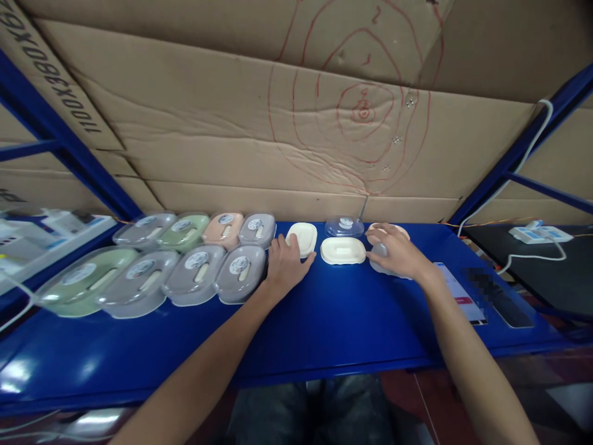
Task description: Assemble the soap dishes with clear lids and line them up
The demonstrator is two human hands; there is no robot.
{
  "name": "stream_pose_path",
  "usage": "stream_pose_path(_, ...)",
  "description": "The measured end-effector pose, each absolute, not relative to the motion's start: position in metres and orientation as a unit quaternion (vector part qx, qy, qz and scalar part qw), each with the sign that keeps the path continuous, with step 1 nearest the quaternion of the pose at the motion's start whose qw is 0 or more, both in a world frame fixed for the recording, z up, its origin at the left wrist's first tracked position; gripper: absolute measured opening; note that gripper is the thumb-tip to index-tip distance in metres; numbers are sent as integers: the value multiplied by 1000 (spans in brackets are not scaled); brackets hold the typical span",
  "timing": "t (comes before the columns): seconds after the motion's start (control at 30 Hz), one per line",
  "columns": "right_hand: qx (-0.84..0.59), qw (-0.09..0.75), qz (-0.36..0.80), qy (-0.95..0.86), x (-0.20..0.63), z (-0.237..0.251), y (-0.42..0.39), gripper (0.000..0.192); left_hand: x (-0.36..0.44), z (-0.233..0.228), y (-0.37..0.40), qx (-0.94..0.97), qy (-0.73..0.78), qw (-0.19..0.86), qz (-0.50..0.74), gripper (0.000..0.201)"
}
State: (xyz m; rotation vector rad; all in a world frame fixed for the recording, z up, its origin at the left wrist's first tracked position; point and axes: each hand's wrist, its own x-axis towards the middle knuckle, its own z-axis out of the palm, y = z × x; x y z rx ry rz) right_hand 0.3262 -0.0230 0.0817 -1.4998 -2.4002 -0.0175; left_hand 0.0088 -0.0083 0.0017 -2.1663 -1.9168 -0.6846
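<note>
White tray [302, 238] lay on the blue desk [324, 321] w/ left hand [286, 262] resting on its near-left edge, fingers spread, not clamped. 2nd white tray [343, 250] sat just right of it, btwn both hands; right hand [396, 252] lay flat & open over a grey dish [380, 264], pink dish [389, 230] just behind. Clear lid [344, 227] behind 2nd tray; covered dishes [194, 272] in two rows at left.

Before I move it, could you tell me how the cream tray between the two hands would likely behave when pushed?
The cream tray looks like thin moulded plastic, so probably light and rigid. It sits low and flat on the glossy blue bench, so it would likely slide rather than tip.
</note>
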Motion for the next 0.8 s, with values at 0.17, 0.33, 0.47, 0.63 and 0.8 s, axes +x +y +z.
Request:
stream_pose_path(0.17, -477, 57, 5, -877, 264, 84, -8, 47, 7, -1, -2, -721, -646, 81, -238, 50)
stream_pose_path(0.33, -470, 49, 28, -881, 249, 63, -15, 20, 3, 3, 0, -699, -638, 66, -316, 36)
stream_pose_path(0.47, -446, 99, 69, -887, 258, 55, -16, 15, 3, 15, -2, -683, -607, 0, -405, 29)
stream_pose_path(0.63, -406, 138, 102, -897, 257, 43, -13, 24, 4, 27, -6, -641, -559, -108, -514, 24)
stream_pose_path(0.8, -401, 170, 95, -895, 263, 58, -20, 27, 2, 24, -5, -650, -549, -97, -517, 27)
